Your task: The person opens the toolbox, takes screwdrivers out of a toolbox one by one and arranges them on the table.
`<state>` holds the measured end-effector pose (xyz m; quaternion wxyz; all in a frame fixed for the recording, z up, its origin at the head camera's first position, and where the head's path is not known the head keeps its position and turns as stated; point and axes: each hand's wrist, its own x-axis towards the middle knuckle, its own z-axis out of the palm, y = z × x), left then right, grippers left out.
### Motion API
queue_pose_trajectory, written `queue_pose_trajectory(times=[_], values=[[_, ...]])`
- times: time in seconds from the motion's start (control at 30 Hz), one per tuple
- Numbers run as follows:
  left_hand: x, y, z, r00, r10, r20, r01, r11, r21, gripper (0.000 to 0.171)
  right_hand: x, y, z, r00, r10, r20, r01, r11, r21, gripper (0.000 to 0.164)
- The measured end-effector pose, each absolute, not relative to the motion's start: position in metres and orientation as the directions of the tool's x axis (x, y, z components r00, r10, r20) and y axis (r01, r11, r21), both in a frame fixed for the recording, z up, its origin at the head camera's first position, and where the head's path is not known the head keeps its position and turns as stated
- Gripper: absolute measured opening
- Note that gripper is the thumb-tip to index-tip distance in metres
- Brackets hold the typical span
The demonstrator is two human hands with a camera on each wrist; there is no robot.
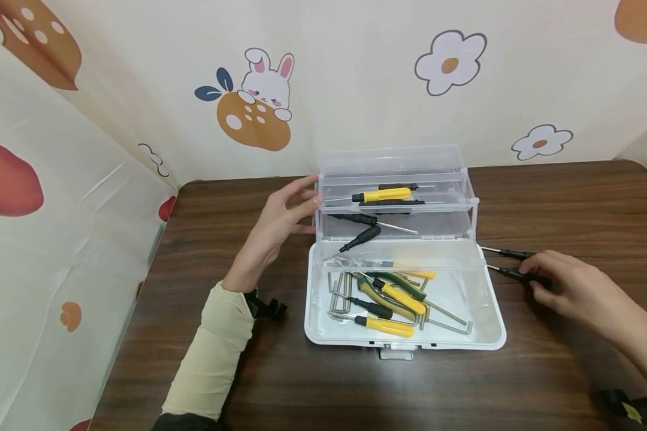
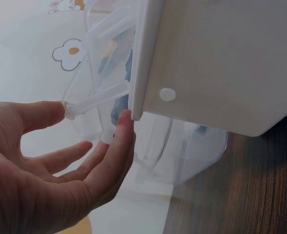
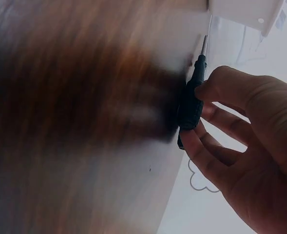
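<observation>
Cartoon-print wall covering (image 1: 356,72) backs the brown bench (image 1: 420,395) as my right hand (image 1: 568,287) pinches a black screwdriver (image 1: 516,273) just right of the white toolbox (image 1: 487,336), beside a second dark-handled driver (image 1: 513,254). My left hand (image 1: 280,218), fingers spread, touches the left end of the clear trays (image 1: 393,160), where a yellow screwdriver (image 1: 388,194) lies.

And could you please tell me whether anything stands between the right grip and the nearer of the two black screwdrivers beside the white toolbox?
Nothing visible does: the right grip has thumb and fingers at the handle of the nearer black screwdriver. The second black screwdriver lies just beyond, apparently not in between.
</observation>
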<state>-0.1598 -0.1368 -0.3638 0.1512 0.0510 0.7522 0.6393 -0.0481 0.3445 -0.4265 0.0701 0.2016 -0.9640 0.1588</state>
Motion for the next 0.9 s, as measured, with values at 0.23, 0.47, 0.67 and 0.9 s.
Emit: queue_pose_trajectory(times=[0.23,0.47,0.67,0.9], values=[[-0.159,-0.137,-0.363,-0.95,0.27,-0.156,-0.111,0.178,0.978,0.051,-0.049,0.343,-0.428,-0.895,-0.386,0.225,-0.437,0.86,-0.262,0.05],[-0.159,-0.136,-0.364,-0.949,0.272,-0.16,-0.113,0.181,0.977,0.051,-0.048,0.34,-0.426,-0.888,-0.38,0.258,-0.444,0.854,-0.271,0.051],[-0.16,-0.136,-0.364,-0.95,0.267,-0.16,-0.113,0.182,0.977,0.05,-0.051,0.334,-0.411,-0.855,-0.419,0.304,-0.503,0.811,-0.298,0.056],[-0.159,-0.136,-0.364,-0.95,0.266,-0.164,-0.118,0.18,0.977,0.05,-0.066,0.317,-0.387,-0.757,-0.515,0.402,-0.642,0.7,-0.313,0.049]])
